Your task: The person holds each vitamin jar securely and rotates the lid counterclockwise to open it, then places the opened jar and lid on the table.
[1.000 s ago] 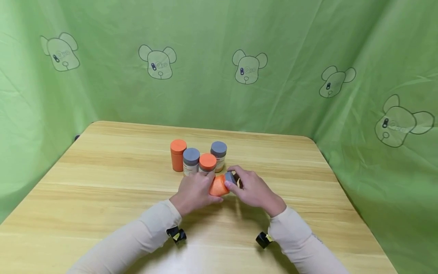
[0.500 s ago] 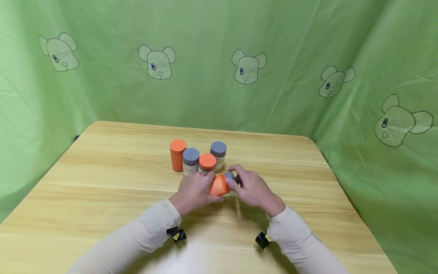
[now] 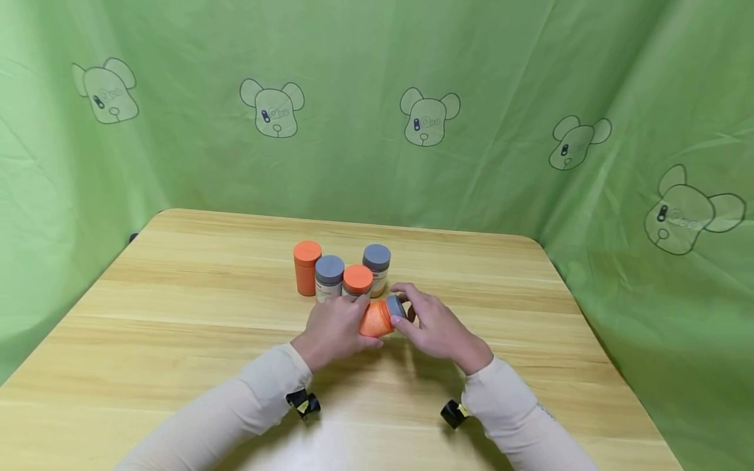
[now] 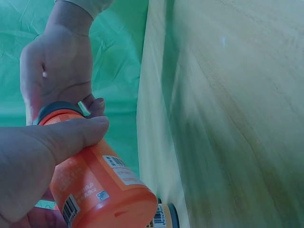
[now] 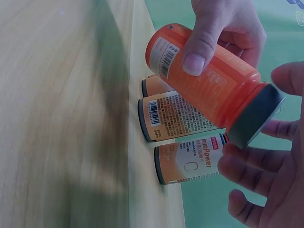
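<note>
My left hand grips the body of an orange bottle, its thumb lying along the side in the left wrist view. The bottle is tilted above the table, its grey cap toward my right hand. Thumb and fingers of the right hand sit curved around the cap, with fingertips at its edge in the right wrist view. Just beyond the left hand stand a white-labelled bottle with an orange cap and one with a grey cap, their lower parts partly hidden.
Behind these stand an all-orange bottle on the left and another grey-capped bottle on the right. The wooden table is bordered by a green curtain at the back and sides. Each wrist carries a small black camera.
The right thumb and fingers shift around the grey cap, closing in and then spreading slightly. My left hand and the orange bottle stay nearly still.
</note>
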Tool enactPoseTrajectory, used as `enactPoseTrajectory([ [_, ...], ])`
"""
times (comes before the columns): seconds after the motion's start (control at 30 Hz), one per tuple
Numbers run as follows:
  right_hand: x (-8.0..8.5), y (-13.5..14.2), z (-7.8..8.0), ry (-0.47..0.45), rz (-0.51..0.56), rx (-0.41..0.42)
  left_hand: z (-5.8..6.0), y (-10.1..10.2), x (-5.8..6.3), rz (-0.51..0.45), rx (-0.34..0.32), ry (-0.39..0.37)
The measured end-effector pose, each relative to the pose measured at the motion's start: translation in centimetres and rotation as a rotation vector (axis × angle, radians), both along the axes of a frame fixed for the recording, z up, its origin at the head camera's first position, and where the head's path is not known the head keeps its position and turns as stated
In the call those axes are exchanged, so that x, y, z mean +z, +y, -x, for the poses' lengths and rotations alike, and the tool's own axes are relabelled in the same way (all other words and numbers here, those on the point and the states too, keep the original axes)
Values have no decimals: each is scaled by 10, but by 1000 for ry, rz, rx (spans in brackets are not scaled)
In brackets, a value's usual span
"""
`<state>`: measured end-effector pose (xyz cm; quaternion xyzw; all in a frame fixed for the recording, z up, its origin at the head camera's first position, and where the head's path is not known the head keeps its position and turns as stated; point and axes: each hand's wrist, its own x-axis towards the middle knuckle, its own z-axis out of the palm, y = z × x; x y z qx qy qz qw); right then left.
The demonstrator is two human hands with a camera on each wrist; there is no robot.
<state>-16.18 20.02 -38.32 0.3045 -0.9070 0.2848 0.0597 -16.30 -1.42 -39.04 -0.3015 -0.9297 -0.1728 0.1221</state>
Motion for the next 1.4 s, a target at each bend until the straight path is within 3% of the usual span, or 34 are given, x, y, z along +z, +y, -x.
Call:
enactPoseTrajectory([
  [0.2,-2,-2,1,6,34,-29,0,0,-1,-2,-9,13],
  [0.67,-2,0,1,-45,55,54,1,0,-4,6,-5,39],
  [1.03,0,-3,1,-41,48,-10,-1,2,-2,29,-9,31],
  [1.4,-2,-2,3,-3,60,54,-1,2,-2,21,2,13],
])
